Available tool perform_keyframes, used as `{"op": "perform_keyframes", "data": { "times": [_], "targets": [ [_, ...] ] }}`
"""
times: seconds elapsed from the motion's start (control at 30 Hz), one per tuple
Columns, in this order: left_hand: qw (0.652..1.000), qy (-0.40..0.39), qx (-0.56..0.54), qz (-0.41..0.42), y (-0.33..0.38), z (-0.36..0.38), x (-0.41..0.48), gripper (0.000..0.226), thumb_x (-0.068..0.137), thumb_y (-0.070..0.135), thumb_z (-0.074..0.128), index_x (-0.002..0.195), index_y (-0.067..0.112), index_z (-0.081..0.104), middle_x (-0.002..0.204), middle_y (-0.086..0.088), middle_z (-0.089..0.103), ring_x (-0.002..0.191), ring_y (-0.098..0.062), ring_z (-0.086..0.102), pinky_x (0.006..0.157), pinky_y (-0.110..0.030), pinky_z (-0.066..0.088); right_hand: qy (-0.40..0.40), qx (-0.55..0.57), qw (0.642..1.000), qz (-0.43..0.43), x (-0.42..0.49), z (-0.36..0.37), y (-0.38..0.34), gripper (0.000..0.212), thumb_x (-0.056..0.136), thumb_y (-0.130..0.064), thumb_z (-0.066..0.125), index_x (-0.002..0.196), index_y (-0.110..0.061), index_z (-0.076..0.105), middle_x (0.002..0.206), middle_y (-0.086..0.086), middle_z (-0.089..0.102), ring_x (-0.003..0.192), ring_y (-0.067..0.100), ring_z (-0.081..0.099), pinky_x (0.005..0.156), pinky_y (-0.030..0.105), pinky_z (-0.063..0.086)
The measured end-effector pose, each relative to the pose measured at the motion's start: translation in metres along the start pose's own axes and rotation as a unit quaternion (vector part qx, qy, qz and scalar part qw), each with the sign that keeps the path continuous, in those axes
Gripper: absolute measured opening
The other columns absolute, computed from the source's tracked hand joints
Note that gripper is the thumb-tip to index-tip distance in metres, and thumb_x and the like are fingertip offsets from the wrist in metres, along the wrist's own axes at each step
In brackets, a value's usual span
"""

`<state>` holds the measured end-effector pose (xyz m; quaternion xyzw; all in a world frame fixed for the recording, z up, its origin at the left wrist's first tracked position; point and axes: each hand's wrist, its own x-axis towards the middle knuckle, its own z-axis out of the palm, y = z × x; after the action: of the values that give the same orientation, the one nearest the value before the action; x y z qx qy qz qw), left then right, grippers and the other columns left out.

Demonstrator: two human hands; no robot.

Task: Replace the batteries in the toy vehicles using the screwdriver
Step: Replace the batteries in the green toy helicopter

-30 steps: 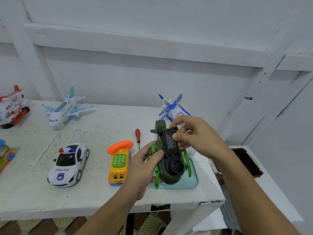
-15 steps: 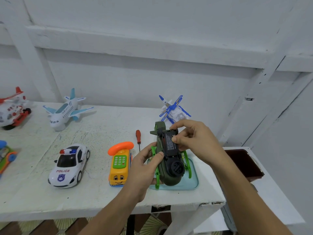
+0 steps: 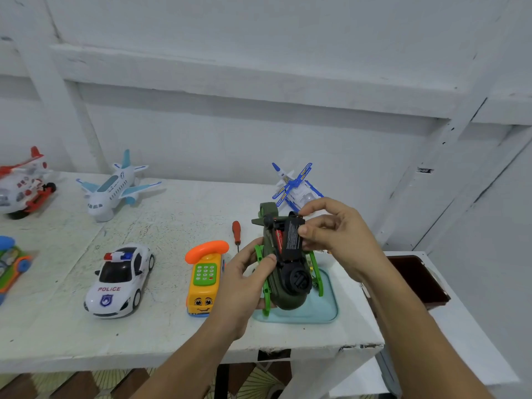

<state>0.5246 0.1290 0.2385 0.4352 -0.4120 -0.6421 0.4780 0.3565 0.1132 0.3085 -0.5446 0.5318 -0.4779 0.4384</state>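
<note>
Compartment open: left hand (image 3: 244, 283) grips inverted green helicopter (image 3: 288, 298); right hand (image 3: 339, 240) pinches black battery cover (image 3: 292, 240) ajar, red battery (image 3: 278, 239) exposed. Swap pending; screwdriver (image 3: 236, 233) lies on surface (image 3: 172, 326).

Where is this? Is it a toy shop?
Probably a plain home workroom, not a shop: a chipped white table against a bare white wall, toys like the police car, and a screwdriver.

On my feed I see a white painted table (image 3: 172, 335) with a worn, speckled top and a chipped front edge, backed by a white wall (image 3: 259, 133) crossed by plain beams. A pale teal tray (image 3: 331, 311) lies near the table's front right corner. To the right, a dark brown tray (image 3: 417, 280) rests on a lower white surface (image 3: 466, 341), and a patterned floor covering (image 3: 115, 381) shows under the table.
</note>
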Motion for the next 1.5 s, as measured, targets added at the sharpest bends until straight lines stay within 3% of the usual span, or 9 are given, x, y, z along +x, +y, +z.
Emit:
{"op": "perform_keyframes", "data": {
  "times": [0.13, 0.33, 0.53, 0.67, 0.83, 0.97, 1.17, 1.27, 1.5],
  "targets": [
    [1.0, -0.004, 0.013, 0.006, 0.001, 0.001, 0.001, 0.03, 0.095, 0.018, 0.063, 0.12, 0.035, 0.064, 0.093, 0.022, 0.071, 0.077, -0.004, 0.072, 0.056, -0.036, 0.06, -0.006, -0.01, 1.0, -0.008, 0.002, -0.001, -0.001, 0.024, 0.084, 0.01, 0.065, 0.089, -0.014, 0.064, 0.065, 0.006, 0.068, 0.06, 0.021, 0.063, 0.064, 0.034, 0.057],
    [1.0, -0.001, -0.001, -0.014, -0.001, -0.001, 0.001, 0.029, 0.095, 0.021, 0.063, 0.121, 0.034, 0.065, 0.112, 0.003, 0.07, 0.083, -0.01, 0.074, 0.052, -0.03, 0.055, -0.034, 0.011, 0.999, 0.001, -0.002, -0.003, -0.002, 0.021, 0.084, 0.013, 0.063, 0.092, -0.007, 0.062, 0.066, 0.008, 0.068, 0.056, 0.016, 0.063, 0.06, 0.024, 0.054],
    [0.999, -0.012, -0.006, -0.029, -0.001, 0.0, 0.003, 0.026, 0.095, 0.024, 0.063, 0.117, 0.036, 0.068, 0.113, 0.001, 0.072, 0.092, -0.018, 0.073, 0.058, -0.036, 0.058, -0.026, -0.033, 0.999, -0.016, 0.0, -0.005, 0.002, 0.021, 0.084, 0.009, 0.065, 0.095, -0.009, 0.062, 0.069, 0.002, 0.063, 0.061, 0.019, 0.064, 0.069, 0.034, 0.057],
    [0.999, -0.019, -0.005, -0.04, 0.0, 0.0, 0.003, 0.026, 0.095, 0.024, 0.062, 0.118, 0.036, 0.068, 0.113, 0.0, 0.071, 0.1, -0.022, 0.072, 0.06, -0.039, 0.059, -0.064, -0.076, 0.994, -0.044, -0.002, -0.007, 0.0, 0.033, 0.088, 0.008, 0.061, 0.098, -0.023, 0.069, 0.076, -0.004, 0.056, 0.067, 0.018, 0.063, 0.072, 0.033, 0.058],
    [0.998, -0.029, -0.007, -0.052, 0.0, 0.0, 0.003, 0.023, 0.097, 0.024, 0.061, 0.114, 0.037, 0.069, 0.109, 0.001, 0.073, 0.1, -0.021, 0.072, 0.061, -0.041, 0.06, -0.094, -0.122, 0.986, -0.065, -0.004, -0.006, -0.001, 0.04, 0.092, 0.004, 0.057, 0.1, -0.033, 0.072, 0.089, 0.006, 0.054, 0.075, 0.022, 0.064, 0.072, 0.028, 0.054],
    [0.997, -0.038, -0.011, -0.063, 0.002, 0.001, 0.002, 0.022, 0.097, 0.023, 0.06, 0.113, 0.035, 0.069, 0.107, 0.0, 0.075, 0.097, -0.02, 0.073, 0.061, -0.043, 0.06, -0.072, -0.17, 0.98, -0.069, -0.008, -0.006, -0.002, 0.035, 0.087, -0.005, 0.064, 0.1, -0.037, 0.07, 0.084, -0.007, 0.051, 0.067, 0.021, 0.056, 0.076, 0.039, 0.056],
    [0.996, -0.046, -0.014, -0.068, 0.001, 0.002, 0.001, 0.021, 0.097, 0.022, 0.059, 0.113, 0.033, 0.069, 0.105, -0.001, 0.075, 0.094, -0.02, 0.073, 0.06, -0.043, 0.06, -0.07, -0.187, 0.978, -0.059, -0.011, -0.005, -0.003, 0.04, 0.074, -0.008, 0.08, 0.098, -0.038, 0.07, 0.084, -0.008, 0.056, 0.062, 0.009, 0.051, 0.074, 0.031, 0.054],
    [0.996, -0.045, -0.016, -0.07, 0.001, 0.002, 0.001, 0.023, 0.097, 0.022, 0.06, 0.115, 0.032, 0.069, 0.106, -0.002, 0.075, 0.095, -0.02, 0.073, 0.061, -0.044, 0.06, -0.068, -0.194, 0.976, -0.066, -0.011, -0.005, -0.002, 0.04, 0.074, -0.008, 0.079, 0.097, -0.039, 0.07, 0.085, -0.002, 0.059, 0.063, 0.009, 0.051, 0.072, 0.029, 0.052],
    [0.996, -0.044, -0.019, -0.077, 0.001, 0.002, 0.002, 0.024, 0.097, 0.022, 0.06, 0.117, 0.031, 0.069, 0.109, -0.005, 0.073, 0.098, -0.023, 0.072, 0.06, -0.045, 0.06, -0.066, -0.203, 0.974, -0.082, -0.009, -0.005, 0.004, 0.04, 0.075, -0.009, 0.079, 0.099, -0.039, 0.069, 0.076, -0.014, 0.058, 0.075, 0.016, 0.056, 0.078, 0.034, 0.052]
  ]
}}
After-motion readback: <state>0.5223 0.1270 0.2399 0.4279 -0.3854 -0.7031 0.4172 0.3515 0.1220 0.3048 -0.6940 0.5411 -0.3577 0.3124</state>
